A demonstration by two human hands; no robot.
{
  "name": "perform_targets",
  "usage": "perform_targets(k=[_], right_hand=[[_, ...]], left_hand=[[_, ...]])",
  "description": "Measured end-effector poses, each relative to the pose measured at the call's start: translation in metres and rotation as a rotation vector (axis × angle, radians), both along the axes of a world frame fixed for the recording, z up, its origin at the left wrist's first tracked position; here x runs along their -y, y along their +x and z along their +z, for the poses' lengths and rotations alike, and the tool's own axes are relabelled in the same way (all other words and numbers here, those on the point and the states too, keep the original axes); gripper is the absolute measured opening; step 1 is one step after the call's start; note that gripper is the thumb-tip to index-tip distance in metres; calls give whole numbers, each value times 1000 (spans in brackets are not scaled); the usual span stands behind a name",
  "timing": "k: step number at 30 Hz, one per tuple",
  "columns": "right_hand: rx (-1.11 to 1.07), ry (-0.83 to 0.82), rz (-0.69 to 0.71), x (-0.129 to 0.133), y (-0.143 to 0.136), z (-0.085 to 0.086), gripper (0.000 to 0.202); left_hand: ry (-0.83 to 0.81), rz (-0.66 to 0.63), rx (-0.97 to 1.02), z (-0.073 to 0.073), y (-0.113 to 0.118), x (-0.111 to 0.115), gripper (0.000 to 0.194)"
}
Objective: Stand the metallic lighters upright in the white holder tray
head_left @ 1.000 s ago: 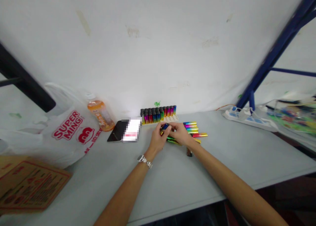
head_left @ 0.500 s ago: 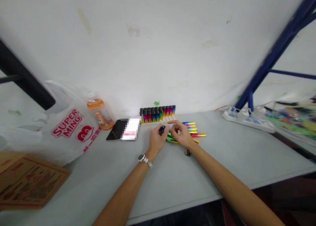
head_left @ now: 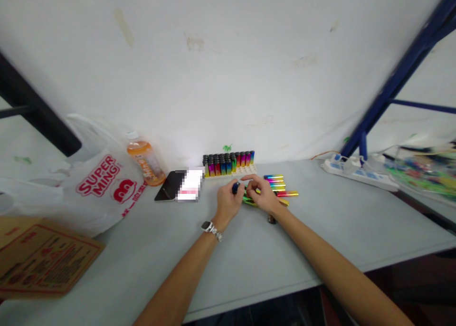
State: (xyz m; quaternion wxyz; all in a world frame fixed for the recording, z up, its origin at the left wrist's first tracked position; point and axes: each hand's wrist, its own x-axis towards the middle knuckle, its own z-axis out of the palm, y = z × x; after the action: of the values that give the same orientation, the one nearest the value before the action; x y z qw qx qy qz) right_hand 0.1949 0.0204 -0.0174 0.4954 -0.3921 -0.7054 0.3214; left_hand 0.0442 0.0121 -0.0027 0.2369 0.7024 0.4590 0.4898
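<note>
My left hand (head_left: 229, 200), with a watch on its wrist, is closed round a small dark blue cylinder (head_left: 235, 187). My right hand (head_left: 261, 193) is beside it, its fingers bent and drawn together; whether anything small is between them is hidden. Under and beside my right hand lie several shiny multicoloured tubes (head_left: 288, 193). A small dark piece (head_left: 271, 219) lies by my right wrist. Behind my hands, a pale rack (head_left: 252, 170) holds rows of upright multicoloured cylinders with black tops (head_left: 223, 166).
A tablet or phone (head_left: 170, 186) lies left of the rack. Further left are an orange drink bottle (head_left: 146, 162), a white plastic bag (head_left: 103, 193) and a cardboard box (head_left: 46, 259). A power strip (head_left: 359, 175) is at the right, near a blue frame (head_left: 386, 93).
The view has shifted slightly. My hands stay close together with only small finger movement, and the blue piece in my left hand has turned a little.
</note>
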Motion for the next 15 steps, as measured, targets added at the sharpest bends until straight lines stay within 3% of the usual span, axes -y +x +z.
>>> perform_targets(k=[15], right_hand=[[59, -8, -16, -1, 0, 0, 21]], left_hand=[[-20, -9, 9, -1, -1, 2, 42]])
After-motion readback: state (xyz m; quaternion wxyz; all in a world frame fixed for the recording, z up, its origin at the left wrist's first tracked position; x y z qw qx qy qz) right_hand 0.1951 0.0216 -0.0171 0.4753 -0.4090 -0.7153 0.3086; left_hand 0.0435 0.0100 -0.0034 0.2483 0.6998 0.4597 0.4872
